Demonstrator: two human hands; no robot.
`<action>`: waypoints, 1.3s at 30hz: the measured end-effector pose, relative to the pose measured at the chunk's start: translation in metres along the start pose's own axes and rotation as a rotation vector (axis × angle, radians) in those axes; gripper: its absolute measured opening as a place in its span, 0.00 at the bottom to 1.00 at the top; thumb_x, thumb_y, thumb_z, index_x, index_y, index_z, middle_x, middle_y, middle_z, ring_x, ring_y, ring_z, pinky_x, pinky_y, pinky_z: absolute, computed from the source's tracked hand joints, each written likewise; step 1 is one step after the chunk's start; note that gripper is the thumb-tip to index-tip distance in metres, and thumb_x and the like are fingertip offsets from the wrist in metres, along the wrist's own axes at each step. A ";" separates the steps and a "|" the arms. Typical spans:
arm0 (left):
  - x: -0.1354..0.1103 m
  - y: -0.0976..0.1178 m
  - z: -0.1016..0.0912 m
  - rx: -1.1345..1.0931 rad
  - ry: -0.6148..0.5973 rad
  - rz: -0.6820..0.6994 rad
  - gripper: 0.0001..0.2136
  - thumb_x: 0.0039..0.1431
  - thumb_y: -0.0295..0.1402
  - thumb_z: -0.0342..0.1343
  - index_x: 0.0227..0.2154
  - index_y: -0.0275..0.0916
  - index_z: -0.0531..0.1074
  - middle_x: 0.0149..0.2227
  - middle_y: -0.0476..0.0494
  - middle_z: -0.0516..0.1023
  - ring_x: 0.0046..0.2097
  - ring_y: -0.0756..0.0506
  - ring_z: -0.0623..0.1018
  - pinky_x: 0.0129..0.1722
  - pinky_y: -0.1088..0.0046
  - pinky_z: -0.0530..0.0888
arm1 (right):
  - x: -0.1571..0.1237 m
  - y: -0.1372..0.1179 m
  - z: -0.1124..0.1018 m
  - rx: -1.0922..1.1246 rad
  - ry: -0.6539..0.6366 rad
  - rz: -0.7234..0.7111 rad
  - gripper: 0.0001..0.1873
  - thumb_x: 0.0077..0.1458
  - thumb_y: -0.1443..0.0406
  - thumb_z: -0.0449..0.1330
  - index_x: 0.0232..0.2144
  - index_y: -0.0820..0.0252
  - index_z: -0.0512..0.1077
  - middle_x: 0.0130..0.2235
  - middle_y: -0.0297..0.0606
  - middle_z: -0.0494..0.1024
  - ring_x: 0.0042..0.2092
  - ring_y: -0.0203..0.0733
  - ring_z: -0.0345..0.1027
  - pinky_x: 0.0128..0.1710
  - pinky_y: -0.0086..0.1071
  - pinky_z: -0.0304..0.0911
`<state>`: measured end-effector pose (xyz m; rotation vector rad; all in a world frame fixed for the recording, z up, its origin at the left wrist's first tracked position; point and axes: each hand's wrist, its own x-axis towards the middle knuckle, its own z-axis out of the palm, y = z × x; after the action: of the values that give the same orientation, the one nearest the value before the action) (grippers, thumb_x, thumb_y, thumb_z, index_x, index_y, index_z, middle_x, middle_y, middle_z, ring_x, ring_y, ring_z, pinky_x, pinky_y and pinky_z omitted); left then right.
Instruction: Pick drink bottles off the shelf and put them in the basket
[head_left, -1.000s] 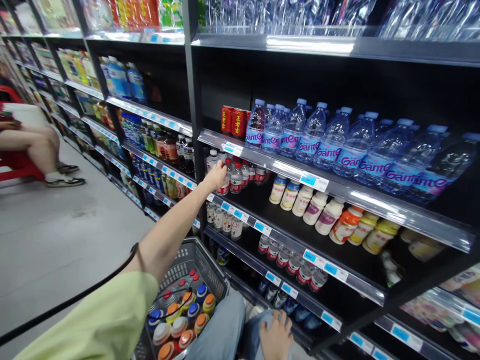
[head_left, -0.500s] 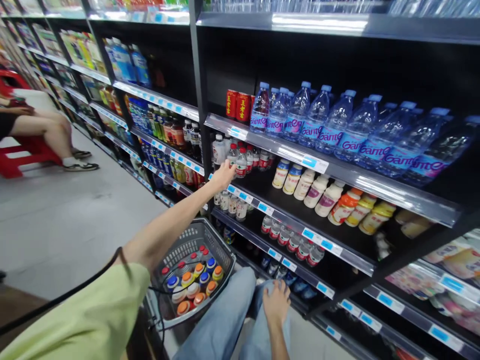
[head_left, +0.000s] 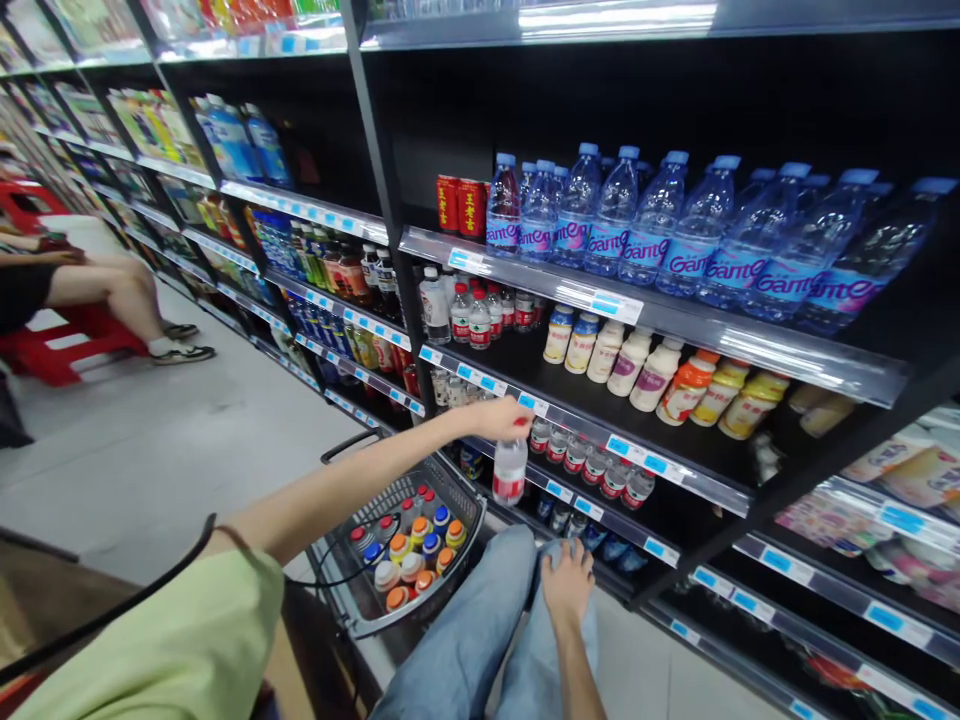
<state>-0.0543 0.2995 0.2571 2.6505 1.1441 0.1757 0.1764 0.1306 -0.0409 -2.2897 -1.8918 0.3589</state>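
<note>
My left hand [head_left: 501,419] grips a small clear bottle [head_left: 510,470] with a red cap and red label by its top, hanging it in the air in front of the lower shelves, just right of the grey basket [head_left: 352,610]. The basket sits on the floor by my knees and holds several bottles with orange, blue, white and red caps. My right hand [head_left: 566,585] lies flat on my jeans-clad knee with its fingers spread. More small red-labelled bottles [head_left: 480,318] stand on the shelf above.
Black shelving [head_left: 525,285] runs along the right, stocked with water bottles [head_left: 675,245], red cans [head_left: 459,205] and milky drink bottles [head_left: 645,375]. At far left a person's legs [head_left: 120,290] rest by a red stool [head_left: 60,350]. Grey floor lies between.
My left hand has left the upper shelf of small bottles and come down and right with one red-capped bottle in it. The right hand stays on my knee.
</note>
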 end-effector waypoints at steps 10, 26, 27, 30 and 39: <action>-0.016 0.055 0.133 -0.018 -0.239 0.307 0.07 0.63 0.28 0.61 0.29 0.42 0.77 0.28 0.46 0.83 0.27 0.46 0.77 0.29 0.73 0.71 | 0.003 0.025 -0.012 0.065 -0.024 0.116 0.25 0.69 0.58 0.54 0.62 0.58 0.76 0.70 0.52 0.69 0.68 0.62 0.62 0.60 0.50 0.67; -0.030 0.032 0.140 -0.125 -0.203 -0.117 0.08 0.64 0.37 0.59 0.30 0.41 0.77 0.27 0.48 0.79 0.30 0.46 0.77 0.29 0.72 0.64 | 0.010 0.038 -0.015 0.023 -0.048 0.207 0.25 0.68 0.57 0.53 0.60 0.59 0.76 0.66 0.54 0.70 0.64 0.62 0.63 0.55 0.48 0.67; -0.032 0.031 0.139 -0.138 -0.207 -0.116 0.08 0.64 0.38 0.60 0.30 0.41 0.77 0.26 0.48 0.79 0.29 0.47 0.76 0.29 0.72 0.63 | 0.010 0.039 -0.015 0.018 -0.051 0.209 0.25 0.68 0.57 0.53 0.60 0.59 0.76 0.66 0.54 0.70 0.63 0.62 0.63 0.55 0.48 0.67; -0.039 0.030 0.137 -0.175 -0.204 -0.116 0.07 0.62 0.38 0.60 0.31 0.41 0.79 0.26 0.49 0.79 0.28 0.48 0.74 0.28 0.72 0.62 | 0.011 0.038 -0.014 -0.001 -0.058 0.199 0.25 0.69 0.56 0.52 0.60 0.60 0.76 0.65 0.55 0.70 0.62 0.64 0.64 0.54 0.49 0.68; -0.049 0.024 0.140 -0.155 -0.181 -0.138 0.08 0.62 0.36 0.60 0.30 0.41 0.82 0.29 0.47 0.83 0.27 0.47 0.75 0.30 0.71 0.66 | 0.011 0.031 -0.014 -0.031 -0.043 0.166 0.24 0.69 0.56 0.52 0.60 0.59 0.75 0.66 0.54 0.70 0.61 0.64 0.65 0.52 0.49 0.68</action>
<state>-0.0422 0.2230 0.1283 2.3885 1.1956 -0.0012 0.2115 0.1357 -0.0365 -2.4862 -1.7428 0.4045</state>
